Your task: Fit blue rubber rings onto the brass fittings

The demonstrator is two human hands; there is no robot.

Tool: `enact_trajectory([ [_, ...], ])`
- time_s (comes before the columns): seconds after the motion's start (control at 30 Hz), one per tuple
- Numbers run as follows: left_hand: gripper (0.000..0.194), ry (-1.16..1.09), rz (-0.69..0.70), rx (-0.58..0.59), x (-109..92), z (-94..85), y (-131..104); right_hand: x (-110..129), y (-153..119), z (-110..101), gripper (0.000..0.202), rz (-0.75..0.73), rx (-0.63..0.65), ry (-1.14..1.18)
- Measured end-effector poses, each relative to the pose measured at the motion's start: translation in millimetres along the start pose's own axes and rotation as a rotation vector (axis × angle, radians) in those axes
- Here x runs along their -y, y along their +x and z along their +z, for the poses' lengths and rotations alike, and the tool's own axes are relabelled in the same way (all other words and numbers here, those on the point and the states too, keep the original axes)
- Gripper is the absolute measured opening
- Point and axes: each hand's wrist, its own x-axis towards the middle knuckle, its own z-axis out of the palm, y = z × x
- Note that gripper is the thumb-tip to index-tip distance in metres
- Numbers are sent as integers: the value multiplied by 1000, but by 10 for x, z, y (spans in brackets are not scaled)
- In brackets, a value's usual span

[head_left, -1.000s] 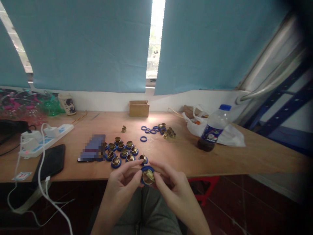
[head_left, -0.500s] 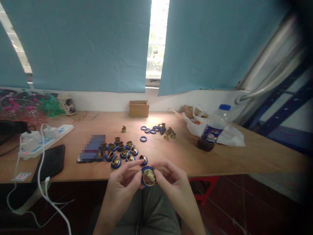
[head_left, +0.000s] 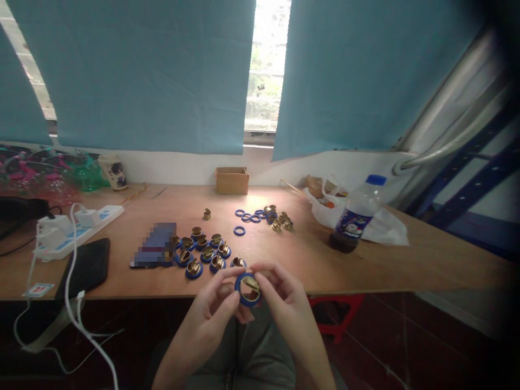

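Note:
Between the fingertips of both hands I hold a round brass-coloured fitting with a blue ring (head_left: pixel 248 291), just off the table's front edge. My left hand (head_left: pixel 217 306) pinches its left rim, and my right hand (head_left: pixel 276 290) grips the right rim. Beyond the hands, several similar brass fittings with blue rings (head_left: pixel 194 267) stand grouped on the table. Loose blue rings (head_left: pixel 239 231) lie further back, beside a small pile of brass fittings (head_left: pixel 276 225). One brass fitting (head_left: pixel 207 214) stands alone.
The wooden table (head_left: pixel 300 265) carries a cola bottle (head_left: pixel 353 219), a white plastic bag (head_left: pixel 325 203) and a cardboard box (head_left: pixel 232 181). At left are a power strip (head_left: pixel 81 233) with cables, a black phone-like slab (head_left: pixel 85 265) and a blurred-out item (head_left: pixel 156 245). A red stool (head_left: pixel 341 319) is below.
The fitting has tilted in my fingers, showing more of its hollow inside. Both hands have shifted slightly, and the left fingers have moved along the rim. The view has moved a little.

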Motion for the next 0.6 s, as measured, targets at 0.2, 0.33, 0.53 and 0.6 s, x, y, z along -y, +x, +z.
enact_trajectory([
  [0.2, 39, -117, -26, 89, 61, 18, 4, -13, -2, -18, 23, 42, 20, -36],
  [0.33, 36, -133, -25, 20, 77, 13, 44, -25, 10, -27, 26, 62, 51, -53],
  [0.53, 41, -149, -60, -85, 86, -18, 90, -29, -38, -39, 33, 131, 136, -28],
  [0.6, 42, -154, -61, -107, 83, -21, 95, -29, -53, -19, 37, 145, 212, 20],
])
